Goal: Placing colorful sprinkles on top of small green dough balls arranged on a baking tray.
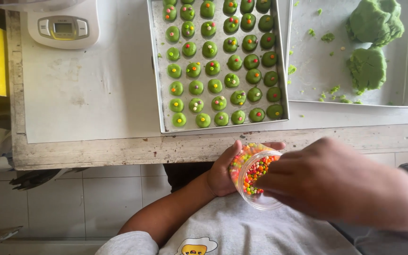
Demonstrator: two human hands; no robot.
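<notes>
Grey short-sleeved shirt [242,226], cartoon print

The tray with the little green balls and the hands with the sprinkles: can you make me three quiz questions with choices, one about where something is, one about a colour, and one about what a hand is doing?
1. Where is the kitchen scale?
A. left of the tray of green dough balls
B. on the floor
C. inside the second tray

2. What colour are the big dough lumps?
A. pink
B. green
C. white

3. What is the left hand doing?
A. lying flat on the table
B. pressing a dough ball
C. holding a clear cup of coloured sprinkles

Answers:
1 A, the scale stands at the table's far left corner.
2 B, both lumps are green like the balls.
3 C, the left hand cradles the cup while the right hand reaches its fingers to the cup's mouth.
</notes>
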